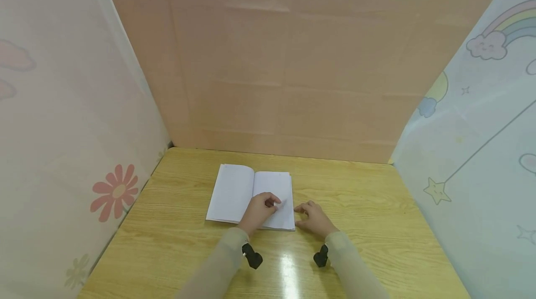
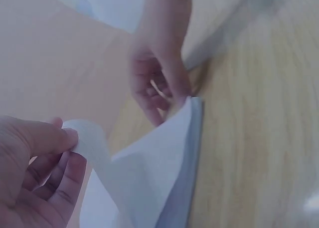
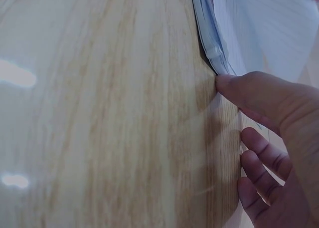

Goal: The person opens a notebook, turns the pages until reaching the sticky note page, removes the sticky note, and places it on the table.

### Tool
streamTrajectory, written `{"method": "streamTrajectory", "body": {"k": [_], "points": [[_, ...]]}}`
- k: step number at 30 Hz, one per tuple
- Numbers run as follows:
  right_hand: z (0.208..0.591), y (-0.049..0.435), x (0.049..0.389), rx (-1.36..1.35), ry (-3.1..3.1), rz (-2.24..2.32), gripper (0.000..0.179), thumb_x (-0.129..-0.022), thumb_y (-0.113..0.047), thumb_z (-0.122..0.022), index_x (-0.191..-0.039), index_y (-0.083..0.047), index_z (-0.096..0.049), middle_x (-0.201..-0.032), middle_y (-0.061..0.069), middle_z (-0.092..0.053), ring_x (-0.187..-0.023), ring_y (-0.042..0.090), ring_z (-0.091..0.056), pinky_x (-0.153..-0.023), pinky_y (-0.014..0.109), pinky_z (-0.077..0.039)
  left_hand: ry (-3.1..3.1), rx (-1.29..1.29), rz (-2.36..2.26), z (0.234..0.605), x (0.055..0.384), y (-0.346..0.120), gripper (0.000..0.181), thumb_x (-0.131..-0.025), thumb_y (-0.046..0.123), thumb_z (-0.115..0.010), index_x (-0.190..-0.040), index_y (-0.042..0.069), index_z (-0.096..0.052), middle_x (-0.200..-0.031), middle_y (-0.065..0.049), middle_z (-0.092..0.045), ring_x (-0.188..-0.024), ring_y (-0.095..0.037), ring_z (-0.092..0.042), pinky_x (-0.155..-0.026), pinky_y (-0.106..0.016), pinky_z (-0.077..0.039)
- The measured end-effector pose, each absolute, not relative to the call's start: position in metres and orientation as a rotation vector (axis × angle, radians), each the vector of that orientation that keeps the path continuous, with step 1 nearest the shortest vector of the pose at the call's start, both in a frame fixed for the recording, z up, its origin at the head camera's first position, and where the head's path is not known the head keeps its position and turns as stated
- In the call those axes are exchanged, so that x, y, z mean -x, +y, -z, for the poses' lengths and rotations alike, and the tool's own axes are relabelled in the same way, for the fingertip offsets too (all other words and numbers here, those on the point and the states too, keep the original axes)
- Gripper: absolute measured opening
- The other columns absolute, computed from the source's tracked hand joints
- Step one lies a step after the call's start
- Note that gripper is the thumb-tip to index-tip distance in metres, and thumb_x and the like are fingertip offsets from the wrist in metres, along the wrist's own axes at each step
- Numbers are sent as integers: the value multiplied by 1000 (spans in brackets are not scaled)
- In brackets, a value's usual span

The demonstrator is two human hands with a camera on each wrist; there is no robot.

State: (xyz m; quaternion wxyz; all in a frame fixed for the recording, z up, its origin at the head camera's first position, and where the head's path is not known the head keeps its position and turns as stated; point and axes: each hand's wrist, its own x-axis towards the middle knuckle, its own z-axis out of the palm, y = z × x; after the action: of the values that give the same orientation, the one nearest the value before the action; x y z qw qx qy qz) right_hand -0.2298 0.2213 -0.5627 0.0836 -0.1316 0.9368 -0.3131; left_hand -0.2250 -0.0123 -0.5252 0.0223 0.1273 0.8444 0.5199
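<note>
An open notebook (image 1: 234,192) with white pages lies on the wooden table. Over its right half, my left hand (image 1: 260,208) pinches a page (image 2: 94,140) between thumb and fingers; the left wrist view shows that page curling up from the stack. My right hand (image 1: 316,220) rests beside the notebook's right edge, its thumb (image 3: 249,88) at the near corner of the page stack. The other fingers of that hand are loosely bent and apart from the thumb, as the right wrist view shows.
The wooden table (image 1: 360,196) extends around the notebook. A plain orange-tan panel (image 1: 284,66) stands behind it. Pale patterned walls rise on the left (image 1: 71,117) and right (image 1: 473,150). Both wrists carry a small black device.
</note>
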Motion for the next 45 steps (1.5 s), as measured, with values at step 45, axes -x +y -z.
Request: {"method": "streamTrajectory", "body": {"k": [45], "points": [[561,221,227,411,2778,970,37,-81,-25,-78,-114,-16,-66,-107,1,-55,-105,23,-48,-86,44,-46,2743,239,-1710,547,194,-164,17,-83,0,-69,-100,2,-67,-98,-12,-62,-87,-20,-55,-74,-26,-48]]}}
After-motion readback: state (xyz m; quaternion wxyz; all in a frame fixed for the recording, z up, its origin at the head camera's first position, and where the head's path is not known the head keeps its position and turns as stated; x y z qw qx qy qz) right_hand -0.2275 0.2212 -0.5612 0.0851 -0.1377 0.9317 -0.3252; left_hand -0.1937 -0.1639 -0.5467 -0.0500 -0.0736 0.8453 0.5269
